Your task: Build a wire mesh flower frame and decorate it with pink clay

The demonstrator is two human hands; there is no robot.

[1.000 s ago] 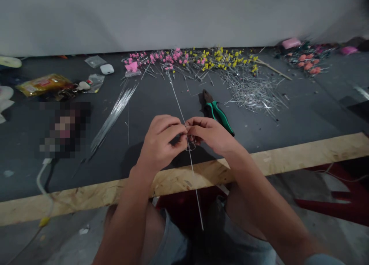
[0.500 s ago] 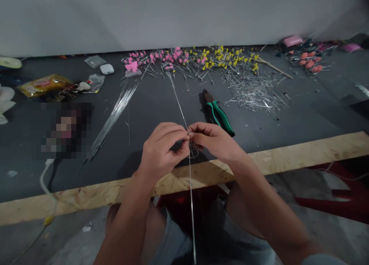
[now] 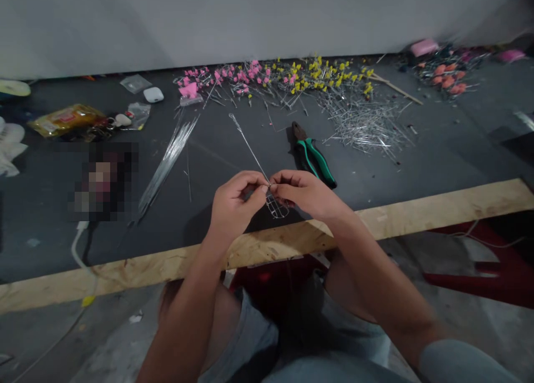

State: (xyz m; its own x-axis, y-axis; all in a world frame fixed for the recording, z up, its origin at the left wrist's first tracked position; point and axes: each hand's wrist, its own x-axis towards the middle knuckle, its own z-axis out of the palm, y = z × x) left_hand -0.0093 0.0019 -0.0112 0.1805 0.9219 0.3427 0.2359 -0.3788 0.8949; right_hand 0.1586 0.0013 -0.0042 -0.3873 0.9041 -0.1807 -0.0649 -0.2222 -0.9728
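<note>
My left hand (image 3: 240, 202) and my right hand (image 3: 306, 194) meet just above the table's front edge, fingertips pinched together. Between them they hold a small wire racket shape (image 3: 277, 208), with an oval, grid-like head below the fingers. Its thin straight shaft (image 3: 251, 148) slants away to the upper left and ends in a twisted loop. The fingertips hide the spot where shaft and head join. Right of the shaft lie pliers (image 3: 315, 158) with green and black handles, not touched by either hand.
A bundle of straight wires (image 3: 169, 169) lies to the left. Pink-tipped wire pieces (image 3: 242, 77), yellow-tipped pieces (image 3: 321, 80) and a pile of loose wires (image 3: 371, 130) line the back. A white cable (image 3: 75, 244) crosses the wooden table edge (image 3: 417, 215) at left.
The long wire that ran from my fingers down towards me no longer shows there. The shaft's looped end has swung left, and more of the grid head is visible. Both hands remain pinched together.
</note>
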